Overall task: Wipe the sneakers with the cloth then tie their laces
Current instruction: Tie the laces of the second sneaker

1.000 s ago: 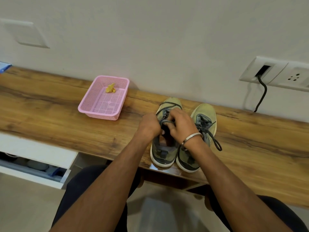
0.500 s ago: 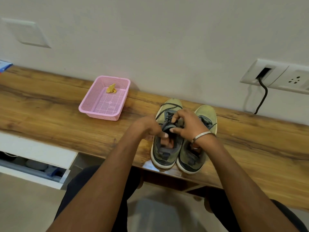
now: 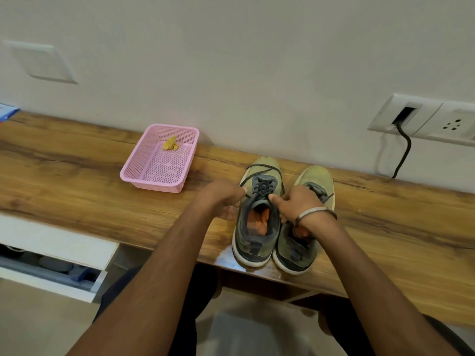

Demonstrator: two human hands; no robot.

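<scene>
While my left hand (image 3: 223, 199) and right hand (image 3: 295, 204) pinch the left sneaker's (image 3: 257, 214) laces (image 3: 264, 187), I judge pulling outward evenly best. Knot should seat centred.

Left sneaker laces under tension.
Left hand (image 3: 223, 195) and right hand (image 3: 295, 204) each pinch a lace (image 3: 262, 173) of the left sneaker (image 3: 257, 227); cloth (image 3: 170, 143) lies in the basket (image 3: 144, 176) on the table (image 3: 77, 181).

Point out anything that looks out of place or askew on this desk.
Little stands out. The sneakers stand side by side, heels overhanging the desk edge. The drawer below hangs open. The yellow cloth lies crumpled in the pink basket.
</scene>
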